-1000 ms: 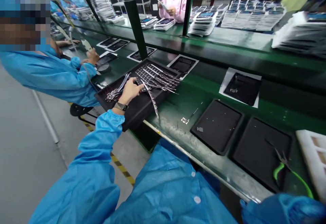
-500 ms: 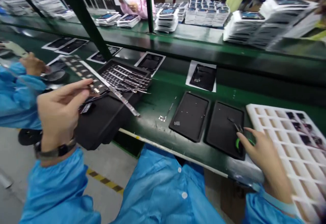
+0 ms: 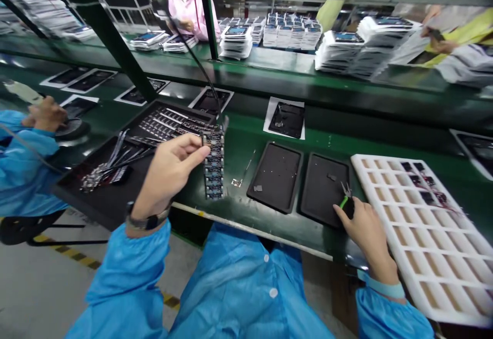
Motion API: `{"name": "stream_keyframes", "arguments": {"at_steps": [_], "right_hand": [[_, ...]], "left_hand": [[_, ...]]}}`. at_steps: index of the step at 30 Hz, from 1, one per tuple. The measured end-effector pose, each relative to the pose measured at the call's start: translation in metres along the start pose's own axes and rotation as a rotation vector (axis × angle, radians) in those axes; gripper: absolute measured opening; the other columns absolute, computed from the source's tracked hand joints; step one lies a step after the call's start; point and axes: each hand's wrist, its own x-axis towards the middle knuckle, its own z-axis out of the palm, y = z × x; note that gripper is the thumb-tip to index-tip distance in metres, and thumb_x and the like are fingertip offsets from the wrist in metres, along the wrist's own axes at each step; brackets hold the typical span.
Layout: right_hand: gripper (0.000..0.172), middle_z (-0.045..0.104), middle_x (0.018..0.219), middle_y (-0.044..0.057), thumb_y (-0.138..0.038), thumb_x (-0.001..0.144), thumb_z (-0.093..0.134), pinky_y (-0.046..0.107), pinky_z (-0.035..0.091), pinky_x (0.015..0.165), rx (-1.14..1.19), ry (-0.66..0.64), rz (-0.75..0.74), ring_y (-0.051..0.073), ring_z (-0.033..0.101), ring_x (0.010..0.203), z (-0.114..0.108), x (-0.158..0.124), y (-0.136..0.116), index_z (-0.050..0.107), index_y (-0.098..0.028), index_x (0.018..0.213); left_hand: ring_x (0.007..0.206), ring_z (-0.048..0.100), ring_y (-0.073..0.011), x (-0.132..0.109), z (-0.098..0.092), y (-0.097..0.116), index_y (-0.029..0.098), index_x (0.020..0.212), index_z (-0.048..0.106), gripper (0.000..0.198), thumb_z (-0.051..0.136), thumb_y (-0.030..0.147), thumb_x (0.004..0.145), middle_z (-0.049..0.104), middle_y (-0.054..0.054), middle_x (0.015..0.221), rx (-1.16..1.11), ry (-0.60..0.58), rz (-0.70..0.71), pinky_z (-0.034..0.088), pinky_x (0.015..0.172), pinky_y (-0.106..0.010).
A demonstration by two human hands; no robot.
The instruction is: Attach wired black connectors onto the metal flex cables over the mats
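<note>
One strip of little joined boards [image 3: 214,167] hangs nearly straight down from my left hand [image 3: 165,172], over the green bench [image 3: 246,128]. Any letters on it are too small for me to read. It is dark, with bluish patches one under another and pale bits along its edges. A long, thin, dark ribbon [image 3: 196,59] goes up from its top, leaning left. My left thumb and fingers pinch the strip near its top, with that wrist held up. My right hand [image 3: 364,228] is low, thumb and fingers closed round the green-handled pliers [image 3: 344,202], over the right one of two black trays [image 3: 273,174]. One small board with a thin tail [image 3: 236,182] lies between the strip and the left tray. Beside my left arm, a big black box [image 3: 102,208] holds more strips. By my right hand sits a white foam tray [image 3: 454,315], with dark parts at its far end. Past the black trays, a flat black panel [image 3: 287,119] lies on a white sheet.
</note>
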Motion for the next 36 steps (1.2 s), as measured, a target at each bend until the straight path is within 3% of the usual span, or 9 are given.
{"name": "stream_keyframes", "arguments": {"at_steps": [5, 10, 15, 19, 27, 29, 31, 33, 36], "right_hand": [[0.045, 0.076, 0.104, 0.021, -0.038, 0.089, 0.061, 0.043, 0.054, 0.085, 0.128, -0.280, 0.021, 0.036, 0.073, 0.094, -0.028, 0.028, 0.029, 0.067, -0.010, 0.124], [0.023, 0.074, 0.094, 0.011, -0.035, 0.080, 0.062, 0.042, 0.055, 0.087, 0.655, -0.305, 0.085, 0.029, 0.071, 0.089, -0.086, 0.020, 0.039, 0.063, -0.020, 0.098], [0.024, 0.071, 0.098, 0.005, -0.046, 0.100, 0.066, 0.037, 0.055, 0.088, 1.342, -0.420, -0.120, 0.023, 0.069, 0.092, -0.135, -0.016, -0.056, 0.062, -0.024, 0.111], [0.031, 0.068, 0.094, 0.004, -0.053, 0.102, 0.066, 0.035, 0.052, 0.082, 1.527, -0.458, -0.350, 0.020, 0.063, 0.086, -0.129, -0.026, -0.158, 0.060, -0.023, 0.104], [0.034, 0.059, 0.098, 0.001, -0.044, 0.090, 0.084, 0.029, 0.050, 0.083, 1.676, -0.605, -0.291, 0.017, 0.057, 0.091, -0.093, -0.030, -0.231, 0.060, -0.022, 0.099], [0.035, 0.058, 0.094, -0.001, -0.043, 0.089, 0.085, 0.028, 0.048, 0.078, 1.739, -0.613, -0.201, 0.015, 0.056, 0.085, -0.085, -0.030, -0.237, 0.059, -0.022, 0.097], [0.037, 0.059, 0.092, -0.001, -0.043, 0.087, 0.086, 0.027, 0.047, 0.076, 1.808, -0.580, -0.098, 0.015, 0.055, 0.082, -0.075, -0.029, -0.243, 0.059, -0.023, 0.099], [0.038, 0.060, 0.093, -0.001, -0.044, 0.086, 0.087, 0.027, 0.047, 0.076, 1.865, -0.529, -0.018, 0.015, 0.056, 0.081, -0.066, -0.028, -0.250, 0.058, -0.023, 0.100], [0.040, 0.059, 0.092, -0.002, -0.046, 0.085, 0.087, 0.027, 0.047, 0.075, 1.889, -0.459, 0.039, 0.015, 0.056, 0.079, -0.057, -0.027, -0.265, 0.058, -0.024, 0.102]], "left_hand": [[0.074, 0.068, -0.0181, 0.001, 0.040, -0.050, 0.016, 0.095, 0.076, 0.036, 0.083, 0.050, 0.085, 0.077, -0.005, 0.084, -0.204, -0.204, -0.229, 0.053, 0.071, -0.027], [0.096, 0.074, -0.0244, 0.002, 0.045, -0.045, 0.020, 0.107, 0.083, 0.027, 0.072, 0.042, 0.095, 0.082, -0.007, 0.104, 0.101, -0.611, -0.114, 0.054, 0.086, -0.032], [0.077, 0.070, -0.0184, 0.018, 0.060, -0.016, 0.017, 0.095, 0.076, 0.017, 0.078, 0.034, 0.091, 0.077, -0.004, 0.085, 0.028, -1.106, -0.101, 0.051, 0.072, -0.026], [0.068, 0.064, -0.0160, 0.025, 0.083, -0.020, 0.018, 0.084, 0.073, 0.019, 0.081, 0.034, 0.088, 0.072, -0.003, 0.076, -0.047, -1.182, -0.082, 0.047, 0.064, -0.025], [0.074, 0.070, -0.0202, 0.017, 0.070, -0.051, 0.021, 0.100, 0.077, 0.011, 0.076, 0.029, 0.092, 0.077, -0.005, 0.085, 0.005, -1.048, -0.015, 0.055, 0.069, -0.029], [0.098, 0.074, -0.0254, 0.012, 0.063, -0.052, 0.024, 0.108, 0.077, 0.018, 0.078, 0.027, 0.090, 0.079, -0.008, 0.107, 0.089, -0.723, 0.116, 0.059, 0.089, -0.036], [0.134, 0.064, -0.0304, 0.002, 0.060, -0.057, 0.026, 0.123, 0.073, 0.036, 0.081, 0.028, 0.089, 0.069, -0.010, 0.141, 0.135, -0.225, 0.199, 0.051, 0.115, -0.045], [0.150, 0.052, -0.0303, -0.013, 0.062, -0.069, 0.026, 0.138, 0.065, 0.049, 0.080, 0.034, 0.092, 0.058, -0.012, 0.157, 0.063, 0.150, 0.124, 0.041, 0.126, -0.048], [0.138, 0.064, -0.0274, -0.042, 0.076, -0.095, 0.023, 0.144, 0.059, 0.055, 0.072, 0.051, 0.098, 0.068, -0.016, 0.144, -0.246, 0.219, -0.219, 0.049, 0.118, -0.042]]}}
